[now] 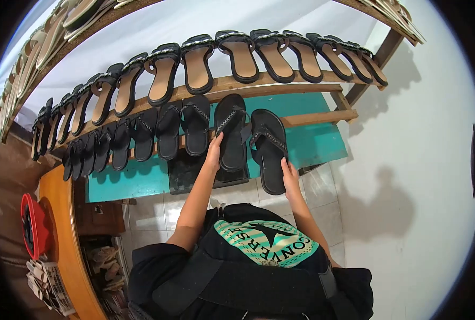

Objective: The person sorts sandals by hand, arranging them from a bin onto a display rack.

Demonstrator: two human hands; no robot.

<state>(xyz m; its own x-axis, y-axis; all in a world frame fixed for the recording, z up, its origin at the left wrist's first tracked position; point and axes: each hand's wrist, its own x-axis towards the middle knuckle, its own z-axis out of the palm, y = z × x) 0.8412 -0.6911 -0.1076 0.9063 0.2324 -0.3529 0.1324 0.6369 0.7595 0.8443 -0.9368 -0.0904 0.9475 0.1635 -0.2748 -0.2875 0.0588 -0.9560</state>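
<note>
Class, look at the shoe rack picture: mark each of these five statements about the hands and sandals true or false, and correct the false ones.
1. The left hand touches a black sandal. True.
2. The right hand holds a red sandal. False: it holds a black sandal.
3. The upper rail carries sandals with tan insoles. True.
4. The lower row holds white sandals. False: they are black.
5. Both hands rest on the floor. False: both are at the rack.

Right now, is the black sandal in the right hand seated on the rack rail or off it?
Off it, apparently. The right-hand sandal hangs lower than its row, heel below the rail, gripped by the right hand.
</note>
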